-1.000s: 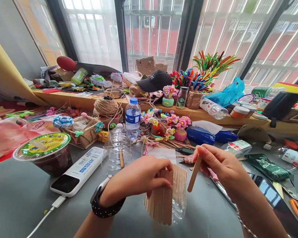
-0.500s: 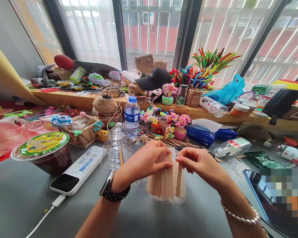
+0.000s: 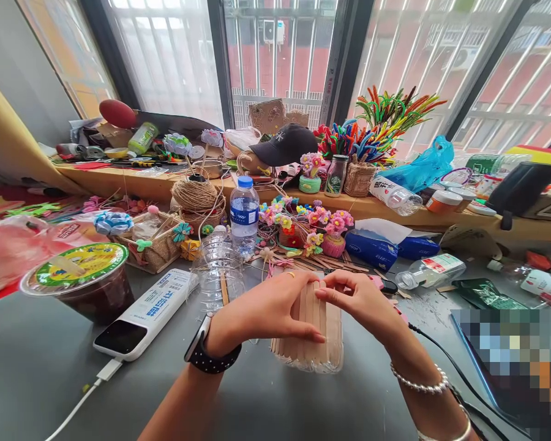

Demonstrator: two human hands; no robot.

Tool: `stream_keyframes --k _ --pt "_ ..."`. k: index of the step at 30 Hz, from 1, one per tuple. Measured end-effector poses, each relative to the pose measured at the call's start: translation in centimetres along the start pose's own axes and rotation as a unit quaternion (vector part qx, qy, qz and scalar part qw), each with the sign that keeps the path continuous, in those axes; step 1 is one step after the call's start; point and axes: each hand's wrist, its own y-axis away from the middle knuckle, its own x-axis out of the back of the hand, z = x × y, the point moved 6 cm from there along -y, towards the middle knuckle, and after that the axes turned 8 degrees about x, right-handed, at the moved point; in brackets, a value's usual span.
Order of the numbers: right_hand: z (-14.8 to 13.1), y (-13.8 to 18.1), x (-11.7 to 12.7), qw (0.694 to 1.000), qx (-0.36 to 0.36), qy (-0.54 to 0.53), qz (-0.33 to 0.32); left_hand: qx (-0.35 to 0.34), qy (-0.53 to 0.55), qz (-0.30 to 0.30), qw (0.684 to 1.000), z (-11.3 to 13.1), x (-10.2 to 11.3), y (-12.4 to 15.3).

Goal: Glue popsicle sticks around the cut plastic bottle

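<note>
A row of flat wooden craft sticks (image 3: pixel 305 349) lies side by side on a clear plastic piece (image 3: pixel 319 369), whose crinkled edge shows at the near end. My left hand (image 3: pixel 269 309) curves over the row from the left, its thumb stretched across the sticks and its other fingers mostly hidden at the far side. At the far end, my right hand (image 3: pixel 358 300) has thumb and forefinger closed at the top of a craft stick (image 3: pixel 322 312) on the right part of the row. A glue gun, partly hidden, lies just behind my right hand.
A clear bottle (image 3: pixel 218 269) and a blue-capped water bottle (image 3: pixel 245 214) stand behind my left hand. To the left are a white power bank (image 3: pixel 144 315) and a lidded cup (image 3: pixel 82 282). A phone or tablet (image 3: pixel 482 367) lies at right, near a black cable (image 3: pixel 441 352).
The stick in my right hand has moved left against the row. My left thumb has come down and reaches across the sticks. A black cable now shows beside my right forearm.
</note>
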Motion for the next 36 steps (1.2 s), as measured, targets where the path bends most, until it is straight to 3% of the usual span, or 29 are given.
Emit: stream_keyframes --k 8,20,26,31,36 --pt "-0.1 -0.2 -0.5 1.000 0.012 -0.014 -0.022 -0.007 -0.030 -0.009 0.999 0.2 -0.7 0.6" --pt "0.6 0.1 -1.6 0.982 -0.054 -0.181 -0.024 -0.003 -0.039 -0.017 0.999 0.6 -1.0 0.6" --pt "0.8 0.1 -1.6 0.978 -0.065 -0.194 -0.028 -0.029 -0.024 0.009 0.999 1.0 -0.3 0.6" --pt "0.8 0.0 -1.7 0.981 -0.073 -0.174 -0.035 0.045 -0.047 0.025 0.998 0.3 0.4 0.1" --pt "0.1 0.2 -1.7 0.986 -0.059 -0.148 -0.049 0.040 -0.052 0.043 0.997 0.6 0.6 -0.5"
